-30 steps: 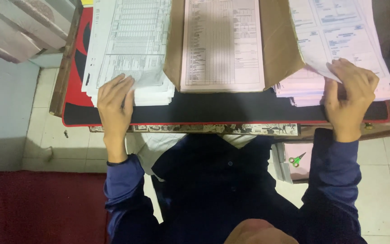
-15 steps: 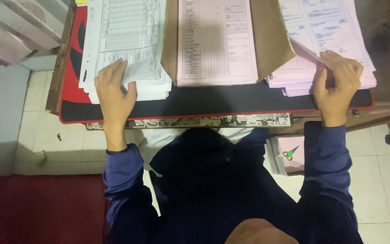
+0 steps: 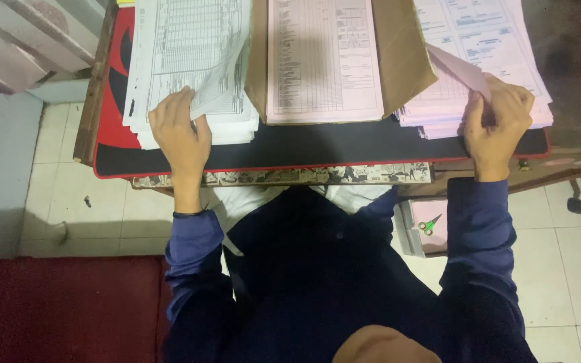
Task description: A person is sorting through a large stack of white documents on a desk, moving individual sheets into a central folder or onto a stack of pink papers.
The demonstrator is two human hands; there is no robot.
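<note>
White gridded sheets (image 3: 189, 60), a pale pink form (image 3: 324, 60) on brown card (image 3: 405, 54), pink paper stack (image 3: 452, 101), black mat (image 3: 317, 144) edged red, green-handled scissors (image 3: 429, 224).

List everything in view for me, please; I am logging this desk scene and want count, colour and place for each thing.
white paper stack: one, white, desk left
pink form: one, pink, centre, on brown folder
brown folder: one, brown, centre
pink and white paper stack: one, desk right
desk mat: one, black with red edge, under the papers
scissors: one, green-handled, in drawer below right
left hand: on white paper stack
right hand: fingers lifting a pink sheet
</note>
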